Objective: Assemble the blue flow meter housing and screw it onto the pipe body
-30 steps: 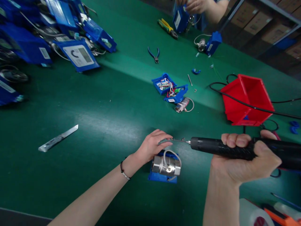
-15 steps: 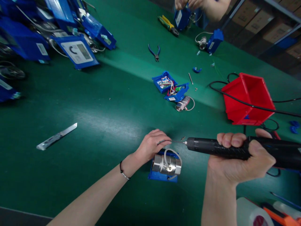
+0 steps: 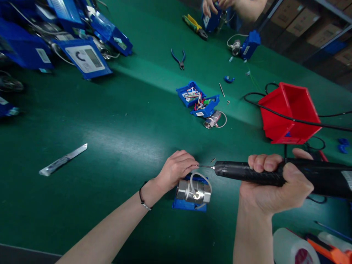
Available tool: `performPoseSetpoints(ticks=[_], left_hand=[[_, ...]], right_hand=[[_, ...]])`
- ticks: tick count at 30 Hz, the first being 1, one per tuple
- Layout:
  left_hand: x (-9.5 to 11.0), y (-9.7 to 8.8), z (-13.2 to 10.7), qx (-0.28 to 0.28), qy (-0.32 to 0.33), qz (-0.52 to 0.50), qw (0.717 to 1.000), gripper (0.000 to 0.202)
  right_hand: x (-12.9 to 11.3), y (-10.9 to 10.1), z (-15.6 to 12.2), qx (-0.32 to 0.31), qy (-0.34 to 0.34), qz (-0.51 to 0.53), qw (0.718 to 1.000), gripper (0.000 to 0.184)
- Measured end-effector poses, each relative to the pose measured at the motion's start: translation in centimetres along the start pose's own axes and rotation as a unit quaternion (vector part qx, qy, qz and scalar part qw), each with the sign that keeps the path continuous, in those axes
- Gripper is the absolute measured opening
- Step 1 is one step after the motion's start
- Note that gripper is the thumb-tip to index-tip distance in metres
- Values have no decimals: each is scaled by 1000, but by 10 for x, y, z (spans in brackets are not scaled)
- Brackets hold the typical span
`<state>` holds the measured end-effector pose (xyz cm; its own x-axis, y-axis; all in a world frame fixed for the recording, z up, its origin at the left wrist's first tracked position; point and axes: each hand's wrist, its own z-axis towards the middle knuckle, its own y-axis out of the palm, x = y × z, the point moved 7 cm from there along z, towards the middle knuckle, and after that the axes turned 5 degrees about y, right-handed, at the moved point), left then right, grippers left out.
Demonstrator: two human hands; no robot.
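My right hand (image 3: pixel 271 185) is wrapped round a black electric screwdriver (image 3: pixel 275 174) held level, its thin bit pointing left. The bit tip meets the pinched fingertips of my left hand (image 3: pixel 176 170), which seem to hold a small screw that I cannot make out. Just below my left hand lies a blue box with a silver metal valve (image 3: pixel 194 192) and a white cable loop on top. A loose screw (image 3: pixel 212 160) lies on the green table (image 3: pixel 118 146) just above the bit.
An opened blue box with coloured wires (image 3: pixel 198 101) and another valve lie mid-table. A red bin (image 3: pixel 288 113) with black cables stands right. A metal blade (image 3: pixel 63 160) lies left, blue units (image 3: pixel 82 55) at far left, pliers (image 3: pixel 178 59) beyond. Another person's hands (image 3: pixel 231 7) work at the top.
The screwdriver has slid a little to the left, bringing its bit tip up to my left fingertips. My left hand has stayed almost in place.
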<state>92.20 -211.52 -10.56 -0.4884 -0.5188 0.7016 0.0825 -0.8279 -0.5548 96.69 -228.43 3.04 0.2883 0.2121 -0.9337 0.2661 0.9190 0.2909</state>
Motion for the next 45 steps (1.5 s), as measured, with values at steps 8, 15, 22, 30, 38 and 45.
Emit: performPoseSetpoints(ticks=[8, 15, 22, 30, 38, 45], left_hand=[[-3, -22, -47, -2, -118, -45, 992, 38], [36, -7, -90, -132, -181, -77, 971, 86], [29, 16, -80, -72, -214, -79, 971, 95], [23, 24, -84, -65, -204, -93, 972, 84], [20, 26, -86, -68, -191, -82, 976, 82], [17, 29, -87, -58, -175, -93, 978, 84]], right_hand=[[-14, -22, 3, 32, -21, -27, 999, 29], [-24, -45, -8, 39, -34, -57, 997, 33], [-10, -44, -16, 19, -8, -43, 999, 31], [-1, -40, -17, -3, -5, -37, 999, 30], [3, -11, -21, -94, -24, -103, 990, 29], [6, 5, -21, -126, -5, -134, 983, 32]])
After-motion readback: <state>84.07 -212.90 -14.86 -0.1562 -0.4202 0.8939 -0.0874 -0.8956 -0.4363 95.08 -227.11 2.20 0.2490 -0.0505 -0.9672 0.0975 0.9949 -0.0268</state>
